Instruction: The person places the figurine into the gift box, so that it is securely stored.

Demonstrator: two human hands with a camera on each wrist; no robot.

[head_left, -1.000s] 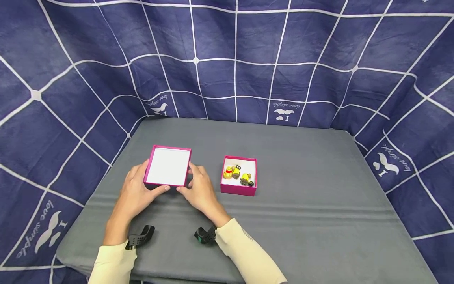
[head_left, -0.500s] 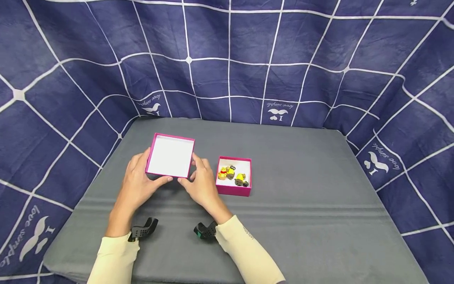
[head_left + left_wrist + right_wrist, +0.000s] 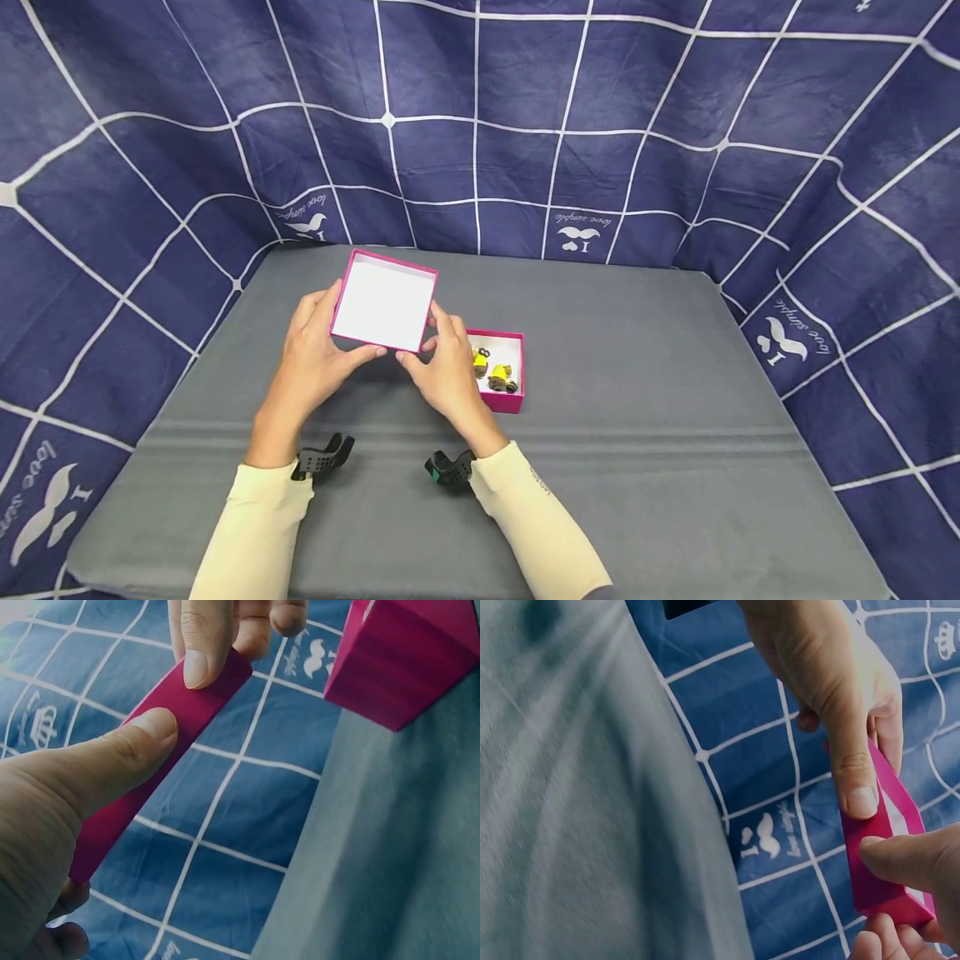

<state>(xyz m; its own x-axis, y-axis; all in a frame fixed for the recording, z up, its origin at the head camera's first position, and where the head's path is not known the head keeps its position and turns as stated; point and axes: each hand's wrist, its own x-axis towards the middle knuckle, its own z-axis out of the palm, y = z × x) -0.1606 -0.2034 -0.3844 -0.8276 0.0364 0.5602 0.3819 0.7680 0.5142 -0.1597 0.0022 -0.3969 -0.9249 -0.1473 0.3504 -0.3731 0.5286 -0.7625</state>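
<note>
A shallow pink box lid (image 3: 385, 300) with a white inside is raised above the table, its open side facing up toward the head camera and tilted. My left hand (image 3: 311, 358) grips its left edge and near corner, the thumb (image 3: 154, 727) pressing the pink side wall. On the opposite side, my right hand (image 3: 450, 367) grips the right edge, its thumb on the near wall in the right wrist view. Just behind my right hand stands the open pink box (image 3: 507, 403), partly covered by it in the head view. Small yellow-and-brown figurines (image 3: 500, 377) lie inside.
The grey cloth-covered table (image 3: 637, 467) extends around the box and under both arms. A blue curtain (image 3: 525, 125) with white grid lines hangs behind it and along both sides.
Both hands have lifted the lid higher and carried it right, toward the box, tilting it slightly. The right hand now hides the box's left part and a figurine. The head view has shifted a little.
</note>
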